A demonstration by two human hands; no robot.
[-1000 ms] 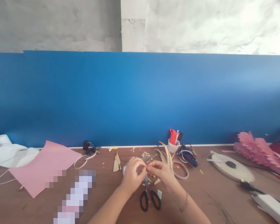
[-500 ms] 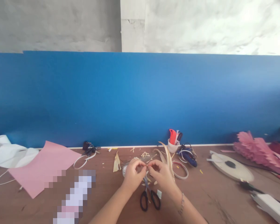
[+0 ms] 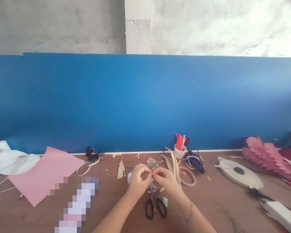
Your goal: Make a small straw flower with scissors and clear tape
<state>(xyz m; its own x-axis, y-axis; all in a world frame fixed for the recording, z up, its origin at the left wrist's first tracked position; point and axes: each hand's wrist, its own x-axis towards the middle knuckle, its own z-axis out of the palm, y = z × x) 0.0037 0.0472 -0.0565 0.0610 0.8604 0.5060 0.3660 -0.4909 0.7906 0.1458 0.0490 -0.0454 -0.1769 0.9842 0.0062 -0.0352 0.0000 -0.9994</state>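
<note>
My left hand [image 3: 139, 181] and my right hand [image 3: 167, 181] meet fingertip to fingertip above the table's middle. Both are closed in a pinch on something tiny between them, too small to make out. Below them lies a pair of scissors [image 3: 156, 207] with black handles, its blades partly under my hands. Pale dried husk strips [image 3: 176, 166] rise behind my right hand, and a smaller husk piece [image 3: 121, 169] lies left of my left hand. Thin wires [image 3: 134, 167] and a white roll [image 3: 129, 177] are partly hidden behind my left hand.
A white cup [image 3: 179, 152] with pens stands by the blue partition [image 3: 145, 103]. Rightward are a tape ring [image 3: 190, 181], an oval cream plate [image 3: 242, 174], pink crepe paper [image 3: 269, 158] and a white power strip [image 3: 281, 213]. Leftward lie pink paper [image 3: 48, 171] and keys [image 3: 93, 154].
My right hand has shifted very slightly, its fingertips still against those of my left hand. Everything else stays where it was.
</note>
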